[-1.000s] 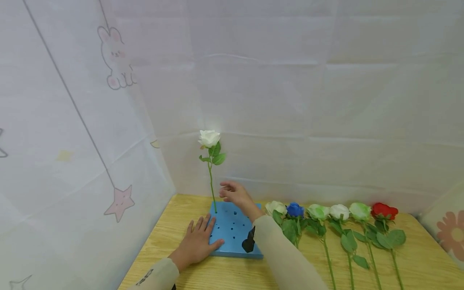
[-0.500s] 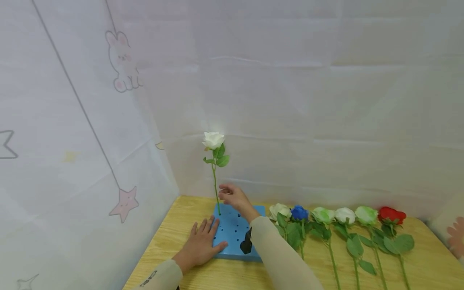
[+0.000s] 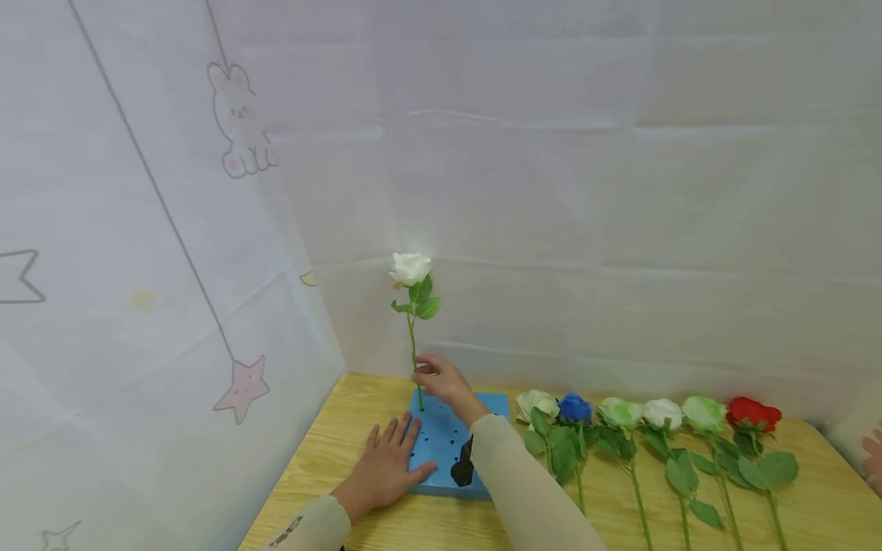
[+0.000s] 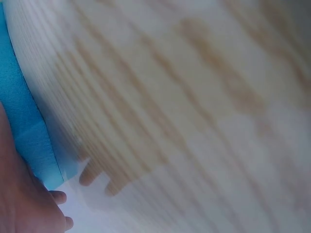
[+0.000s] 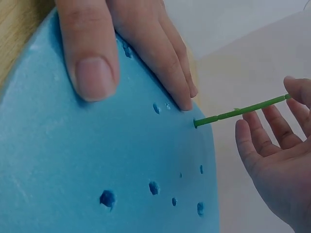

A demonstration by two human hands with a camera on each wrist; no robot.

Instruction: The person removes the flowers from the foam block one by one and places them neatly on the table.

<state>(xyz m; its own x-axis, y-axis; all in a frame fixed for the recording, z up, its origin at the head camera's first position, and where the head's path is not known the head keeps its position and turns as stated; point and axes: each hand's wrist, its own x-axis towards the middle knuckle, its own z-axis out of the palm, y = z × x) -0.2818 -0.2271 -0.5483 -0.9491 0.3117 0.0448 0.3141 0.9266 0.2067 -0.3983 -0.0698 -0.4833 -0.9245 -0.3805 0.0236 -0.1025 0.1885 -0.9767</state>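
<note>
L hand (image 3: 386,467) lay flat pinning the blue foam block (image 3: 441,451) on table while R hand (image 3: 441,380), fingers loose, touched the white rose (image 3: 411,268) stem seated upright at block's far-left corner; best steadied low, w/ block held firm.

White printed curtains (image 3: 172,229), seemingly wooden table (image 3: 813,505)

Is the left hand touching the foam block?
Touching. The right wrist view shows the left hand with thumb and fingers pressed flat on the foam block.

A white rose (image 3: 410,268) on a green stem is seen above a blue foam block (image 3: 441,451) — dotted with dark holes — on pale wood-grain table (image 3: 813,505).
</note>
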